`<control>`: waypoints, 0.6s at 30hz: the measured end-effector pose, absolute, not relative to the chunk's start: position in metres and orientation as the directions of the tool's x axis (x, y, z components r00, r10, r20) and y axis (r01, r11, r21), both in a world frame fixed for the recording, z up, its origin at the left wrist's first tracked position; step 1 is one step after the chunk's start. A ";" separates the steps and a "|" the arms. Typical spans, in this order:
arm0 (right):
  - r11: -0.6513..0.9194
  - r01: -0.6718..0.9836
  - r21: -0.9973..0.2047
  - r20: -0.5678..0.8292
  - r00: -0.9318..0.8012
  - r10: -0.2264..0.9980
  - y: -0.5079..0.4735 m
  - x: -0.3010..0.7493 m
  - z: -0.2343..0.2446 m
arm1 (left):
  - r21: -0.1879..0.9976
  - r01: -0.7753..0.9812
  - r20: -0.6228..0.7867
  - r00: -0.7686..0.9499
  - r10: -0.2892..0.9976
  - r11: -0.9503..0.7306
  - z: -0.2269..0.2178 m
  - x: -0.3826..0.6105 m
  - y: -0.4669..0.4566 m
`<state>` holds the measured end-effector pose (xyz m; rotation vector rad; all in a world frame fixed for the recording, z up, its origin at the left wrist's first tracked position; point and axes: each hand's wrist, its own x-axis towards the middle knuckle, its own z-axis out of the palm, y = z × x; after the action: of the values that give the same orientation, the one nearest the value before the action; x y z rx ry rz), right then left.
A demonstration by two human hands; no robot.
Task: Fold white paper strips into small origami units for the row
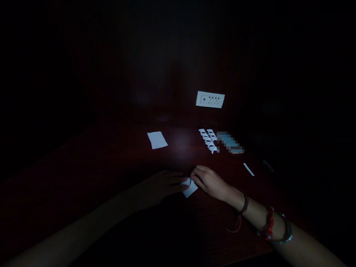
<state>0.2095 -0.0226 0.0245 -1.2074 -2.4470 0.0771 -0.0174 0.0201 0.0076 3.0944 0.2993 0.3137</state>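
Note:
A small white piece of paper lies on the dark red table in front of me. My left hand, wearing a ring, rests with its fingers stretched out over the paper's left side and upper part. At the paper's upper right edge, the fingertips of my right hand are drawn together, pinching it. Bracelets circle my right wrist and forearm. Beyond my hands, several folded white paper pieces lie in rows. To the left sits a flat stack of white paper sheets.
A pixelated bluish flat object lies beside the folded pieces. Nearer on the right are a narrow white strip and a dim second strip. A white power socket is on the wall behind the table. The surroundings are very dark.

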 end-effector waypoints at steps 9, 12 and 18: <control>0.605 0.762 -0.232 0.333 -0.522 0.785 -0.022 0.206 0.026 | 0.088 0.177 0.232 0.953 0.193 -0.980 0.018 -0.017 0.013; 0.598 0.766 -0.236 0.335 -0.513 0.790 -0.022 0.206 0.026 | 0.089 0.182 0.221 0.955 0.197 -0.979 0.019 -0.017 0.012; 0.578 0.779 -0.244 0.325 -0.496 0.805 -0.022 0.205 0.025 | 0.067 0.193 0.168 0.965 0.202 -0.979 0.021 -0.017 0.013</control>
<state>0.2055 -0.0218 0.0251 -1.2767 -2.4098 0.0899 -0.0174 0.0130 0.0212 3.0640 0.3079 0.2703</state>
